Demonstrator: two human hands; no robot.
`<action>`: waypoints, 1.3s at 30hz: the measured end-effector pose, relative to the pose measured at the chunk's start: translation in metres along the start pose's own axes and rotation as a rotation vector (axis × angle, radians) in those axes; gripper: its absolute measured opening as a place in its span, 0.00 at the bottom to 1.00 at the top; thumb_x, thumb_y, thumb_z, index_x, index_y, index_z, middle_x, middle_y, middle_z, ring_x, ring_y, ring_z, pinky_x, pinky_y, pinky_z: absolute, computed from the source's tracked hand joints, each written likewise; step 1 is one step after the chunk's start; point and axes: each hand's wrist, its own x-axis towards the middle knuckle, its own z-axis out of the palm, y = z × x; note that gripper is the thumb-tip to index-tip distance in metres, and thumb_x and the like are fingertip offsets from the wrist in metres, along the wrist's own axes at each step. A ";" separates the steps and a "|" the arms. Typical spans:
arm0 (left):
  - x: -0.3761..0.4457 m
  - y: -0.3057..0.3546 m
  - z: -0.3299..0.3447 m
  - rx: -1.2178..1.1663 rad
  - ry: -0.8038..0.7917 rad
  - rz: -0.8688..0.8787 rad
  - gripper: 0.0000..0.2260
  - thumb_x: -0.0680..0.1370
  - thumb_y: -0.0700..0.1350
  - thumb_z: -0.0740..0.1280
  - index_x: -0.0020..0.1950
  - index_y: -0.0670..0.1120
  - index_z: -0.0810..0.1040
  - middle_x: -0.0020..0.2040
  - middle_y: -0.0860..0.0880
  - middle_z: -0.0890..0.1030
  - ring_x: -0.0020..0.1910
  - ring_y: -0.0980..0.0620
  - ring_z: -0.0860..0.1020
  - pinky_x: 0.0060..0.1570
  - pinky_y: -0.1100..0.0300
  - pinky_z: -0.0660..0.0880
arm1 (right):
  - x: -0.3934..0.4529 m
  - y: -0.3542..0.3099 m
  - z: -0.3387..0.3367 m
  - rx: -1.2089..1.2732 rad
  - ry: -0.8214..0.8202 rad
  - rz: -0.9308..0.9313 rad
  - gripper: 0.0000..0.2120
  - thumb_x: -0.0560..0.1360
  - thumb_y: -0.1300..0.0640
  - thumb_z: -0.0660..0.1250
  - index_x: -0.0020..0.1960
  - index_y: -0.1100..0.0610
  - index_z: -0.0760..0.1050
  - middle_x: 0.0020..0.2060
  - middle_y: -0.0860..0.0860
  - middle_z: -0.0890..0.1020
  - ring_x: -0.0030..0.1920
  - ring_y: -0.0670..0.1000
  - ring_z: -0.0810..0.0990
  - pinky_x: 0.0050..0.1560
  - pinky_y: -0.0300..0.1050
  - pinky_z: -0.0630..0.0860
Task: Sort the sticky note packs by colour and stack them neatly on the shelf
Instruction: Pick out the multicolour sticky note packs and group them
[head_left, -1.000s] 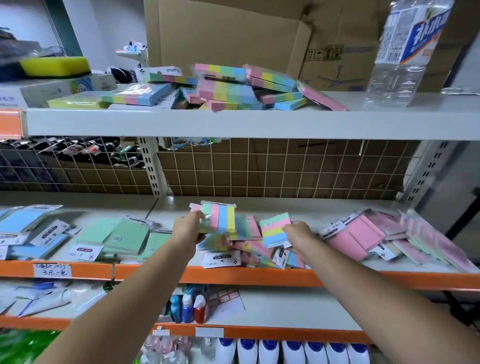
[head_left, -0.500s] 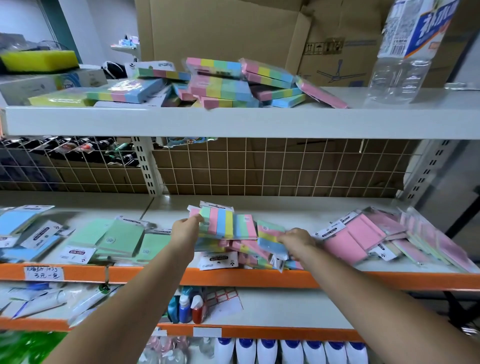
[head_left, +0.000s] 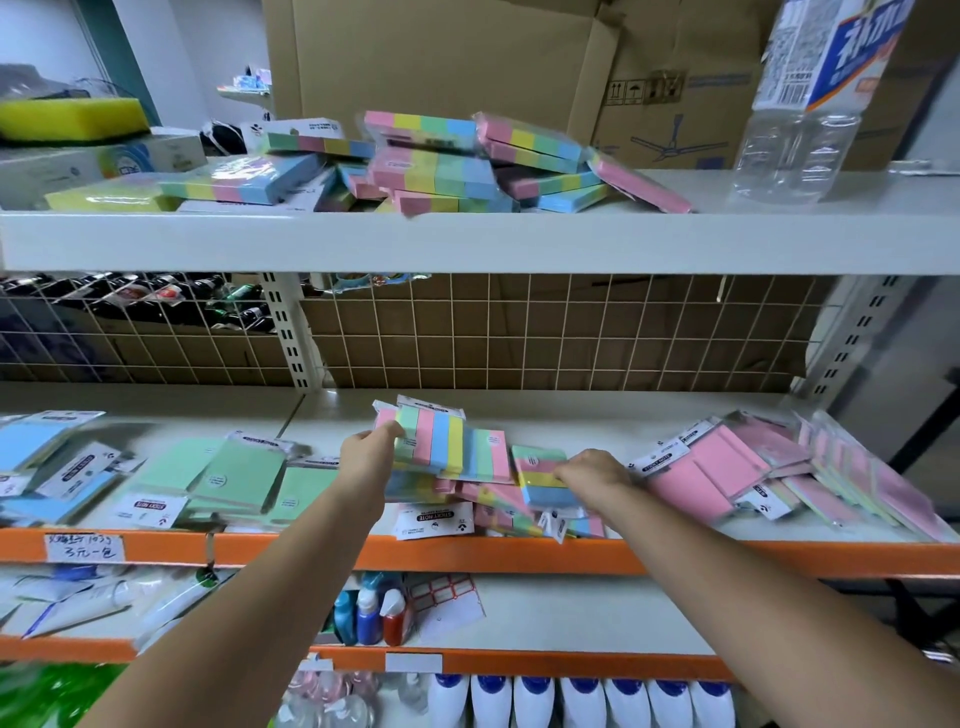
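Head view: left hand (head_left: 366, 460) grips striped packs (head_left: 441, 441) above the shelf (head_left: 571, 421). Right hand (head_left: 592, 470) seemingly pinches another pack (head_left: 545, 478), fingers hidden.

Rainbow-striped packs (head_left: 441, 441), orange shelf edge (head_left: 467, 553)

Your only view comes from the head camera, looking forward and slightly down, close to the middle shelf (head_left: 597, 415), with the upper shelf (head_left: 519, 239) at eye height
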 end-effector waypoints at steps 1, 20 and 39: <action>-0.001 0.000 0.000 -0.008 0.002 0.003 0.13 0.79 0.44 0.62 0.59 0.38 0.72 0.43 0.44 0.73 0.40 0.50 0.71 0.33 0.60 0.66 | 0.000 0.001 0.000 0.007 0.005 0.007 0.11 0.72 0.52 0.66 0.51 0.57 0.78 0.46 0.54 0.82 0.48 0.56 0.80 0.43 0.41 0.73; -0.008 0.003 0.001 -0.071 0.030 0.006 0.17 0.78 0.46 0.64 0.63 0.40 0.69 0.50 0.43 0.70 0.43 0.49 0.70 0.50 0.54 0.71 | 0.003 0.016 -0.006 -0.051 0.008 0.067 0.11 0.76 0.54 0.66 0.53 0.61 0.74 0.49 0.57 0.77 0.46 0.57 0.74 0.42 0.42 0.70; -0.013 -0.001 0.001 -0.089 0.014 -0.030 0.08 0.80 0.43 0.61 0.55 0.40 0.68 0.40 0.45 0.71 0.47 0.46 0.73 0.43 0.55 0.69 | -0.002 0.023 -0.004 0.074 -0.141 0.035 0.17 0.72 0.49 0.73 0.48 0.61 0.73 0.43 0.58 0.78 0.46 0.57 0.80 0.41 0.46 0.78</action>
